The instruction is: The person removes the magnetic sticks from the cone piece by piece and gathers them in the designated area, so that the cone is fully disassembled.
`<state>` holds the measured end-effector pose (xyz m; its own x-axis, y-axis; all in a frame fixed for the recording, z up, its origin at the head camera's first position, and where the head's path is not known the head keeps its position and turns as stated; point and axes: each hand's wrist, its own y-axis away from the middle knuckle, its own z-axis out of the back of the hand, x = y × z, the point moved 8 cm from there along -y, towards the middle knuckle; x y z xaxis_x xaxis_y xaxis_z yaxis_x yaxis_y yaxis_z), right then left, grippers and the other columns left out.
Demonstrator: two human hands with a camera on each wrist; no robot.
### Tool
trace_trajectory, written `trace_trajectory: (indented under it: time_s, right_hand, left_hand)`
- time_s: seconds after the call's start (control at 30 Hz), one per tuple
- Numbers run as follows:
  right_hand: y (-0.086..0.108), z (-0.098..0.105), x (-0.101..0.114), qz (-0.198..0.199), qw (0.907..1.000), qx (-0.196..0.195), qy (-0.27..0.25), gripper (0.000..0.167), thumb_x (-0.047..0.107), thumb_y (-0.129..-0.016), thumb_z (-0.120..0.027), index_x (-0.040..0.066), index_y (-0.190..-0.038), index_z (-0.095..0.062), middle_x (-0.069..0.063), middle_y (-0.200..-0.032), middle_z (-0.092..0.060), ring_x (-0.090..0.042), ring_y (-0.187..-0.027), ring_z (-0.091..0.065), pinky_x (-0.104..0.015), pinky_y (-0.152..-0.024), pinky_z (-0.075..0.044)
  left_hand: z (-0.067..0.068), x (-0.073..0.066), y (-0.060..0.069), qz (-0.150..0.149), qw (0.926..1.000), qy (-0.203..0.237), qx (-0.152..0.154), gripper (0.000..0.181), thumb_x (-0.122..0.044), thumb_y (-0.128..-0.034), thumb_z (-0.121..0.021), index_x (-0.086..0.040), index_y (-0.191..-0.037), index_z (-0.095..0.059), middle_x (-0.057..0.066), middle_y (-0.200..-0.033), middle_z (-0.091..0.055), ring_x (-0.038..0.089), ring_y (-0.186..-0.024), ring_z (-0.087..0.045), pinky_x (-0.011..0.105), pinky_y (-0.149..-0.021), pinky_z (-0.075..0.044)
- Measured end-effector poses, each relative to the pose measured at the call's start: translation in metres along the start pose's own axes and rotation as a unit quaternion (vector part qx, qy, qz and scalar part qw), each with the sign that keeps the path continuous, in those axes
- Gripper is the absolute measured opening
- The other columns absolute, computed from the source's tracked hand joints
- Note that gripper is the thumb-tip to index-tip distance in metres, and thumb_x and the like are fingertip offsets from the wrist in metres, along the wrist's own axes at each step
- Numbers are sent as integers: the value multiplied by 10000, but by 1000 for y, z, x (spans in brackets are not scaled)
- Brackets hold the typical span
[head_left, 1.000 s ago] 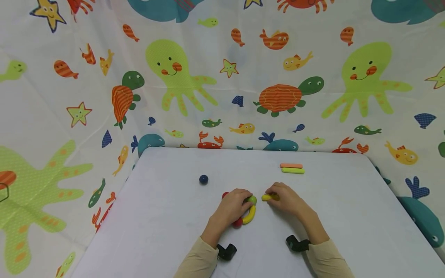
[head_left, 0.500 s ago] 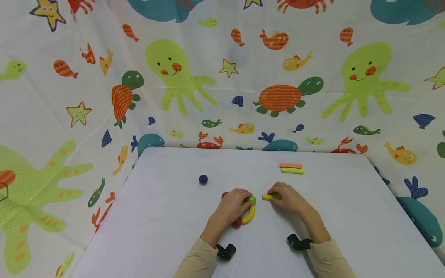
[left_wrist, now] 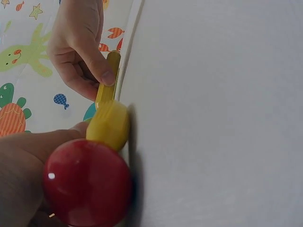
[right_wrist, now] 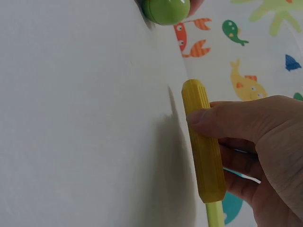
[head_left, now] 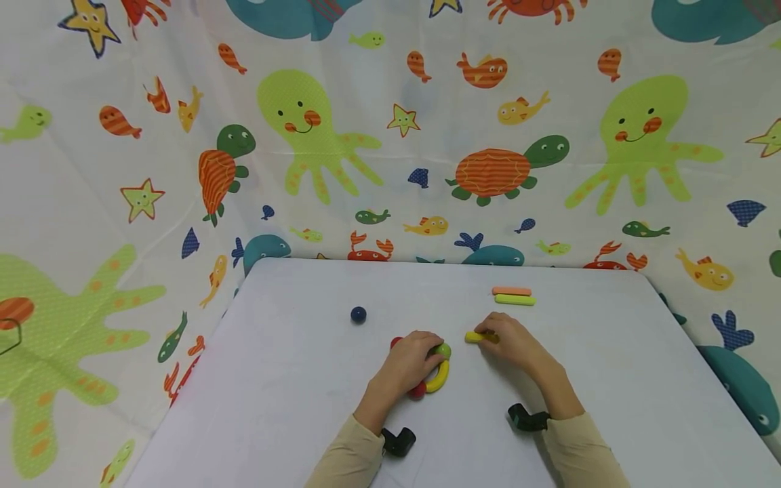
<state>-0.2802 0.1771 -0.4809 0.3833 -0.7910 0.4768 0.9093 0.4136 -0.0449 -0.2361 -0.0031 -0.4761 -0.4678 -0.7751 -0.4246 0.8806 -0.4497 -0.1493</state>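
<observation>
My right hand (head_left: pixel 512 344) pinches a yellow ribbed stick (right_wrist: pixel 203 146) between thumb and fingers, just above the table, right of the fruit pieces. My left hand (head_left: pixel 405 366) rests over a small group of toys, its fingertips on a green ball (head_left: pixel 443 350). Below those fingers a yellow banana shape (head_left: pixel 438 377) curves down to a red ball (head_left: pixel 417 390). Another red piece (head_left: pixel 396 341) shows beyond the left hand's knuckles. In the left wrist view the red ball (left_wrist: pixel 88 183) stands large in front of the yellow banana (left_wrist: pixel 109 125); part of the group is hidden by the hand.
A dark blue ball (head_left: pixel 358 314) lies at the back left of the white table (head_left: pixel 274 379). Towards the back right, an orange stick (head_left: pixel 512 291) and a yellow-green stick (head_left: pixel 515 299) lie side by side. A cloth with printed sea animals hangs behind.
My right hand has moved slightly back and to the right with the yellow stick, away from the green ball. My left hand has stayed in place.
</observation>
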Motion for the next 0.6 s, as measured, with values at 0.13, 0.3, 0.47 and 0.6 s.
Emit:
trace_trajectory:
  time_s: [0.13,0.3,0.47,0.6]
  right_hand:
    - [-3,8,-6,57,9998,-140,106,198,78,-869,-760,71,-1066,-747,-26,-1009,-693,-187,-956,-618,-448,-935,-549]
    - [-7,18,-18,-42,9995,-228,204,203,66,-882,-744,50,-1084,-739,-86,-1066,-713,-255,-1013,-636,-486,-968,-533]
    - [-10,26,-32,-193,9993,-262,206,211,63,-897,-723,35,-1106,-729,-157,-1155,-702,-348,-1129,-614,-548,-1026,-486]
    - [-12,31,-42,-222,9986,-378,298,216,58,-894,-727,23,-1107,-727,-174,-1174,-691,-369,-1151,-603,-562,-1040,-470]
  left_hand:
    - [2,-1,1,-83,9999,74,-121,314,-288,-955,-686,-109,-1211,-712,12,-1209,-719,171,-1179,-645,315,-1025,-511]
    - [3,-2,1,-172,9995,95,-228,300,-271,-946,-698,-103,-1194,-719,19,-1191,-725,177,-1160,-654,311,-1015,-517]
    - [4,-2,1,-221,9993,121,-293,297,-259,-934,-713,-99,-1184,-724,25,-1182,-729,183,-1153,-658,310,-1011,-519]
    - [4,-2,1,-196,9993,140,-288,301,-263,-937,-710,-98,-1190,-722,27,-1190,-727,183,-1162,-655,310,-1017,-515]
